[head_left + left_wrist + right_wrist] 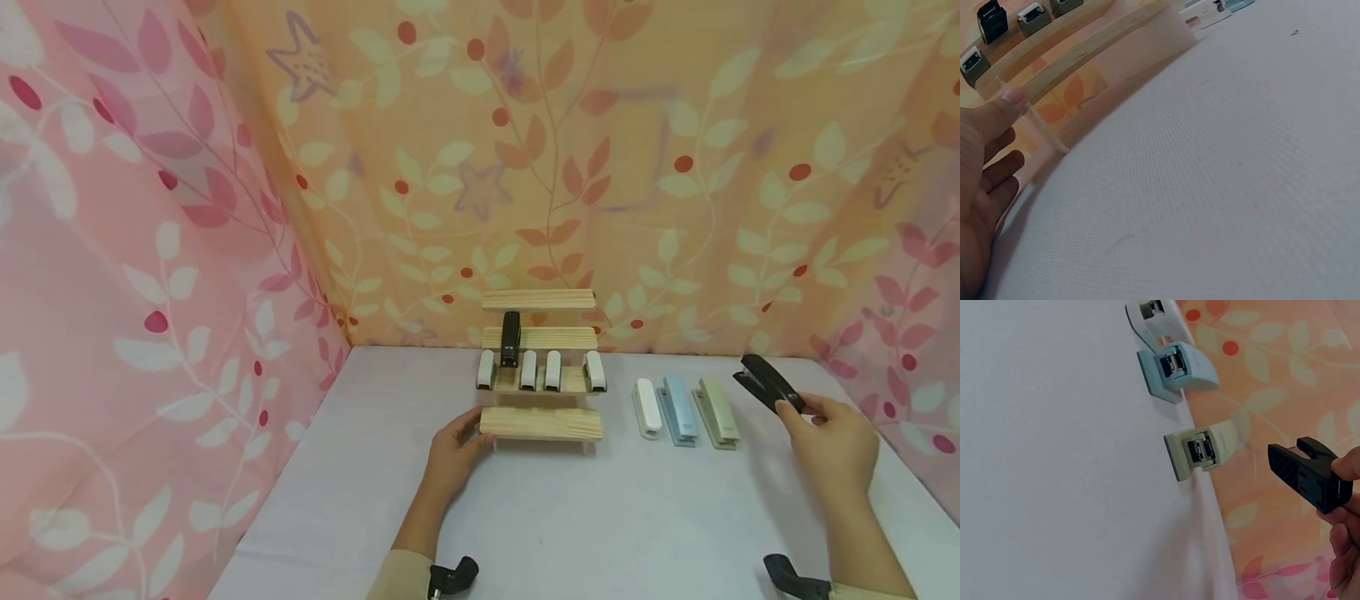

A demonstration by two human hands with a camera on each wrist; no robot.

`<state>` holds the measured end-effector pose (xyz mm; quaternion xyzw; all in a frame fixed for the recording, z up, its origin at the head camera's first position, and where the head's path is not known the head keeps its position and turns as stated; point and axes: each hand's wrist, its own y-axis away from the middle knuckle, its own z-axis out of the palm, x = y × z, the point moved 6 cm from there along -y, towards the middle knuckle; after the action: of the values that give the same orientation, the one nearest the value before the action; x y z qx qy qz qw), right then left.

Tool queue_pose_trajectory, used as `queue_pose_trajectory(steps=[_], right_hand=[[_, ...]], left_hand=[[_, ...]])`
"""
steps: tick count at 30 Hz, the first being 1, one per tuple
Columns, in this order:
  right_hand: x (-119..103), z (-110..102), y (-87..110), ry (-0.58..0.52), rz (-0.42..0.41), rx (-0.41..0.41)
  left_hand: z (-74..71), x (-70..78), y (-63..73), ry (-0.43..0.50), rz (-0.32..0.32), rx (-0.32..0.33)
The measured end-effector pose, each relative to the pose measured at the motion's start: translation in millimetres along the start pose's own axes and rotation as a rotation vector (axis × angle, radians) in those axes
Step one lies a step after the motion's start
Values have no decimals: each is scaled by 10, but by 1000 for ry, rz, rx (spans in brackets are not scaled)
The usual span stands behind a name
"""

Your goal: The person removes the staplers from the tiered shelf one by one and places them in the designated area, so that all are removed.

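beige-sleeved left hand [452, 457] grips rack [540, 423], right hand [836, 450] pinches black stapler [774, 385], mark [510, 347] on shelved stapler [511, 335] unreadable.

Shelf board [540, 423] is grained wood. Held stapler [1310, 478] is smooth plastic. Green stapler [1202, 449] combines plastic and shiny metal. Table cover [1210, 162] is woven cloth.

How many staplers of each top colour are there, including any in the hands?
White-topped oblong staplers: 5 (4 on the tiered pale-wood rack, 1 on the white table)
Black oblong staplers: 2 (1 on the rack, 1 in the right hand)
Pale blue oblong stapler: 1
Pale green oblong stapler: 1
Total: 9 staplers
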<state>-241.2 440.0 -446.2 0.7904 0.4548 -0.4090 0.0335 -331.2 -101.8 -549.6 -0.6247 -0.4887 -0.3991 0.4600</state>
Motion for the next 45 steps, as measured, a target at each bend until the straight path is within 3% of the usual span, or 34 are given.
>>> queue_pose_trajectory(steps=[9, 20, 35, 45], right_hand=[[186, 127, -19, 21, 7, -9], [398, 240, -36, -9, 110, -80], [525, 325, -18, 28, 111, -111], [486, 386, -6, 88, 45, -192]], left_hand=[[-13, 2, 25, -5, -19, 11], [-10, 36, 34, -8, -16, 13], [10, -1, 17, -2, 14, -3], [1, 9, 6, 7, 27, 6]])
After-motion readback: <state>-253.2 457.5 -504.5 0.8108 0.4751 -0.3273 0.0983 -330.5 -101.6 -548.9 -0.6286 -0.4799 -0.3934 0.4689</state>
